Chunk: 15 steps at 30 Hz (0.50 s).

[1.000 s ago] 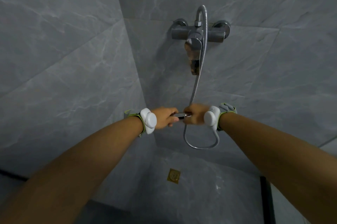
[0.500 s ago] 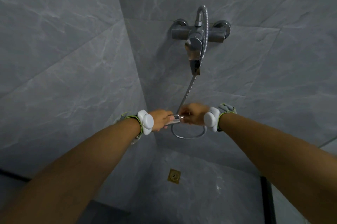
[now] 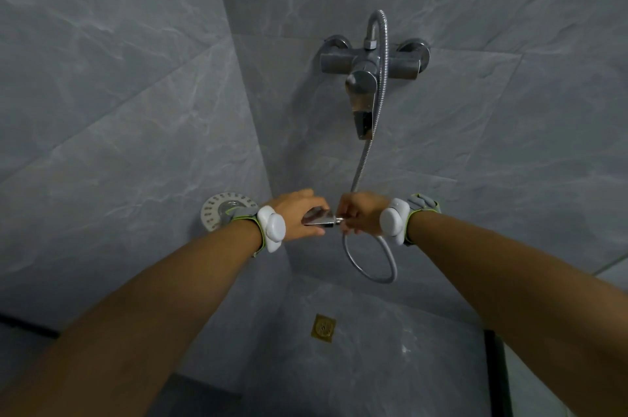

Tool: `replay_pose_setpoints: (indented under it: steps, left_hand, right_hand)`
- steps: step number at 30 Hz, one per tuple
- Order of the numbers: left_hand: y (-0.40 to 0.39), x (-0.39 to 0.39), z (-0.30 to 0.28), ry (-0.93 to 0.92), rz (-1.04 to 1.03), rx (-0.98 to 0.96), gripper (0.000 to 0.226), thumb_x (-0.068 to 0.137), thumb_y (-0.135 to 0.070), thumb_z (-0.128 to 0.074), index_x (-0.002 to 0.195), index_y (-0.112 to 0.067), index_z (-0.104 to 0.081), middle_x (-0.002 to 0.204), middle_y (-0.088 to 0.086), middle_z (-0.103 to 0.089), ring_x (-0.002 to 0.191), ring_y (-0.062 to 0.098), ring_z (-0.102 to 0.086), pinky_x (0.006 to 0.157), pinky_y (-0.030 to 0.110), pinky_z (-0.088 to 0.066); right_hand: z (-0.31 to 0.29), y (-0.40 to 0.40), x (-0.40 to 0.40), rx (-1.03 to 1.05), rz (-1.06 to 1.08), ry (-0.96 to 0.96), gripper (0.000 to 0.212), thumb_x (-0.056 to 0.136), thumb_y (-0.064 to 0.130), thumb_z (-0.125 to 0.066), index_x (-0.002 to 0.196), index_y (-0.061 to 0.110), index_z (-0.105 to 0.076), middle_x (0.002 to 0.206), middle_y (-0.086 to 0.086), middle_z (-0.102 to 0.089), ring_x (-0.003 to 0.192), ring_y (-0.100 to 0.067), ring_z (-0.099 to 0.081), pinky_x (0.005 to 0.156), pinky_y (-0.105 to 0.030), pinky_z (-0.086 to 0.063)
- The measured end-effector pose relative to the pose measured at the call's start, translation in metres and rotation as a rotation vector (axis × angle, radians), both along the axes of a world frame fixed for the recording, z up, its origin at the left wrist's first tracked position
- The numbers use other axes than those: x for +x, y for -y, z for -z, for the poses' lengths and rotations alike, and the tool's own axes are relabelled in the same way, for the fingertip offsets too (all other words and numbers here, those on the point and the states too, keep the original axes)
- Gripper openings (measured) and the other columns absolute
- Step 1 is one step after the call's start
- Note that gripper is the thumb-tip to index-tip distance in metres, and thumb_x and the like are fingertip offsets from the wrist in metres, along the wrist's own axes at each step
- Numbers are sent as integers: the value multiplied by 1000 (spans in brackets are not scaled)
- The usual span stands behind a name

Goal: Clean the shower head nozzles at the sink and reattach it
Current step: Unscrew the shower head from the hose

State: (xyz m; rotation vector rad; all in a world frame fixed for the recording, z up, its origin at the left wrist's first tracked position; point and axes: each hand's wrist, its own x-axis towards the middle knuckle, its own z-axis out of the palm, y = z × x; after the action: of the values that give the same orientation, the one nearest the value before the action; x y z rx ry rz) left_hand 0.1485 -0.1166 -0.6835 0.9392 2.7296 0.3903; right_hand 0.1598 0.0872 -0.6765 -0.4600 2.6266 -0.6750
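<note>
Shower head (image 3: 222,214): held out in shower corner, white nozzle face showing left of left wrist, chrome handle (image 3: 317,217) running right through left hand, threaded end pointing at right hand.
Left hand (image 3: 299,216): wrapped around chrome handle, thumb underneath, fingers over top; firm hold.
Right hand (image 3: 363,212): fingers pinched closed on hose end fitting (image 3: 339,220), right at handle's threaded end; fitting and handle touching or nearly so, could not tell if threaded together.
Hose (image 3: 370,260): metal, flexible; ran from top of mixer valve, arched over, dropped down past lever to behind right hand, then looped below hands back up to fitting.
Mixer valve (image 3: 373,59): chrome, wall-mounted on grey tile above hands, lever (image 3: 363,104) hanging down.
Wrists: white sensor pods on green-edged grey straps, both arms.
Floor drain (image 3: 323,328): square, brass-coloured, on floor below hose loop, well apart from hands.
Wall (image 3: 136,76): grey marbled tile, corner seam running down to just behind left hand.
</note>
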Motion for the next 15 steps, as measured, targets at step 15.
replay_pose_setpoints:
  steps: [15]
  left_hand:
    - [-5, 8, -5, 221, -93, 17, 26, 99, -35, -54, 101, -9, -51, 86, 15, -63, 58, 20, -51, 57, 28, -38]
  right_hand:
    - [3, 0, -1, -37, 54, 51, 19, 96, 12, -55, 108, 2, -65, 93, -18, -72, 72, -20, -62, 71, -30, -52]
